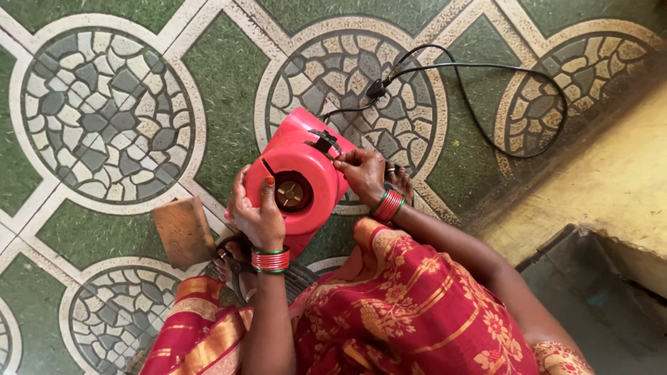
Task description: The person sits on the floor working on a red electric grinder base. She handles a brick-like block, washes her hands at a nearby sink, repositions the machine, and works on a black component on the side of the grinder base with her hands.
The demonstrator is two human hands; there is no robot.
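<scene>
Right now your left hand (258, 217) wraps the near rim of the red mixer base (300, 182), which stands on the patterned tile floor (104, 104) between your feet. Your right hand (363, 173) pinches the black knob (325, 142) on its far side. Its black cord (472, 90) loops away across the tiles. A small wooden board (183, 230) lies just beside your left hand.

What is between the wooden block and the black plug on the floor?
The red mixer base sits between the wooden block and the black plug, with both hands on it, in the head view.
</scene>
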